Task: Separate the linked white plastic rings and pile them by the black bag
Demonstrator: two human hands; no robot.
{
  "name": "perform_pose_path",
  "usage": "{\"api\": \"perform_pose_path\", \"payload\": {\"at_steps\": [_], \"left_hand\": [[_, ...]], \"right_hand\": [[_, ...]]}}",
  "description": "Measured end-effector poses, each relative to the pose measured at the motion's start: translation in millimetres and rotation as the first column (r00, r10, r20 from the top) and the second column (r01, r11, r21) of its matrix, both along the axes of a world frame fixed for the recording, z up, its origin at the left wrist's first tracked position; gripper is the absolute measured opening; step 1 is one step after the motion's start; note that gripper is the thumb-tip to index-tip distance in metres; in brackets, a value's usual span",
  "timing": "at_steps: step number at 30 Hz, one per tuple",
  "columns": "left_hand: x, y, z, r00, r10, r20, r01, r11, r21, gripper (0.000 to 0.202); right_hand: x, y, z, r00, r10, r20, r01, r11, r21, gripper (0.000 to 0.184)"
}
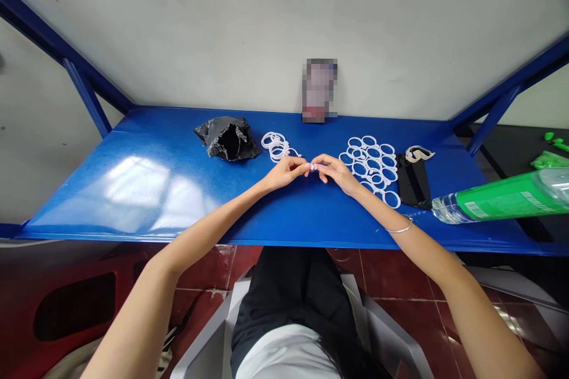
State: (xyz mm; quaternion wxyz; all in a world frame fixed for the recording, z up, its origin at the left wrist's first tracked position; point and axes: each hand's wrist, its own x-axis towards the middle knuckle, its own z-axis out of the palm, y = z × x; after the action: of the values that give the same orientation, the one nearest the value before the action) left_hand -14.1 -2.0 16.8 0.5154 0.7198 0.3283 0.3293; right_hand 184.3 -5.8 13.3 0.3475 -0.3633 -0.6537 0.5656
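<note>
Over the middle of the blue table, my left hand [287,172] and my right hand [336,172] meet at the fingertips. Between them is a small white plastic piece [313,167], pinched from both sides; the fingers cover part of it, so its full shape cannot be made out. Just behind my left hand lies a small loose pile of white rings [278,151]. To the right of my right hand, many more white rings [373,163] are spread flat in a cluster, partly behind my wrist.
A torn black plastic bag [222,141] gapes at the left back. A blurred upright phone-like object [319,92] leans on the wall. At right are a black flat object [414,183], a roll of whitish tape [418,154] and a green-labelled bottle [507,196] lying sideways. Blue frame bars flank the table.
</note>
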Motion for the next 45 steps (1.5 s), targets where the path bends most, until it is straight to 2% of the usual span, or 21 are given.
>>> {"api": "perform_pose_path", "payload": {"at_steps": [2,4,6,8,11,15,20,24,26,29,31,34,36,38,42,45], "left_hand": [[-2.0,0.9,-0.4,0.989,0.106,-0.101,-0.085,0.976,0.200,0.052],[-4.0,2.9,-2.4,0.957,0.226,-0.181,-0.138,0.905,0.403,0.049],[-6.5,5.6,-4.4,0.903,0.347,-0.254,-0.149,0.807,0.572,0.045],[-9.6,8.3,-4.9,0.828,0.465,-0.313,-0.153,0.725,0.671,0.042],[-13.5,10.7,-2.1,0.727,0.574,-0.377,-0.151,0.668,0.729,0.039],[-15.7,12.0,1.6,0.648,0.632,-0.426,-0.146,0.652,0.744,0.033],[-15.3,13.4,1.6,0.577,0.665,-0.474,-0.146,0.655,0.742,0.032],[-14.6,12.3,3.0,0.537,0.680,-0.500,-0.158,0.663,0.732,0.030],[-14.6,10.8,4.3,0.535,0.687,-0.492,-0.168,0.657,0.735,0.029],[-13.6,7.5,5.0,0.584,0.678,-0.446,-0.174,0.642,0.747,0.029],[-11.3,4.3,3.6,0.670,0.620,-0.409,-0.159,0.658,0.736,0.028],[-5.7,-1.0,-0.9,0.843,0.396,-0.364,-0.073,0.755,0.652,0.027],[-2.2,-3.3,-4.0,0.918,0.233,-0.322,-0.012,0.827,0.562,0.028],[0.1,-3.9,-5.8,0.955,0.148,-0.258,-0.007,0.879,0.476,0.030],[1.9,-3.5,-5.1,0.982,0.097,-0.160,-0.054,0.965,0.255,0.036],[3.4,-4.9,-4.5,0.994,0.056,-0.098,-0.053,0.998,0.036,0.043]], "right_hand": [[4.5,-0.7,3.7,0.976,-0.083,0.200,0.030,0.966,0.257,0.017],[10.4,-0.2,7.5,0.889,-0.232,0.395,0.001,0.863,0.505,0.022],[17.6,2.4,10.8,0.768,-0.373,0.520,-0.071,0.758,0.648,0.032],[25.5,6.7,13.2,0.667,-0.444,0.598,-0.142,0.713,0.687,0.035],[36.3,12.7,15.9,0.546,-0.479,0.688,-0.214,0.713,0.667,0.035],[44.5,12.7,19.3,0.436,-0.493,0.753,-0.288,0.716,0.636,0.039],[46.0,7.6,19.4,0.391,-0.508,0.767,-0.328,0.702,0.632,0.036],[43.6,8.4,16.1,0.413,-0.492,0.766,-0.297,0.723,0.624,0.034],[40.4,8.8,14.9,0.448,-0.452,0.771,-0.288,0.744,0.604,0.032],[31.9,6.1,13.6,0.575,-0.354,0.738,-0.275,0.766,0.581,0.031],[24.4,2.1,12.2,0.693,-0.268,0.669,-0.245,0.786,0.568,0.029],[13.8,-4.4,8.4,0.852,-0.140,0.505,-0.171,0.837,0.521,0.024],[9.0,-7.5,5.4,0.925,-0.072,0.372,-0.113,0.885,0.453,0.022],[6.4,-8.9,3.0,0.967,-0.030,0.253,-0.068,0.927,0.368,0.022],[4.7,-7.8,-0.2,0.996,-0.009,0.093,-0.012,0.976,0.217,0.022],[4.1,-5.7,-1.9,1.000,-0.004,0.019,0.002,0.993,0.119,0.027]]}}
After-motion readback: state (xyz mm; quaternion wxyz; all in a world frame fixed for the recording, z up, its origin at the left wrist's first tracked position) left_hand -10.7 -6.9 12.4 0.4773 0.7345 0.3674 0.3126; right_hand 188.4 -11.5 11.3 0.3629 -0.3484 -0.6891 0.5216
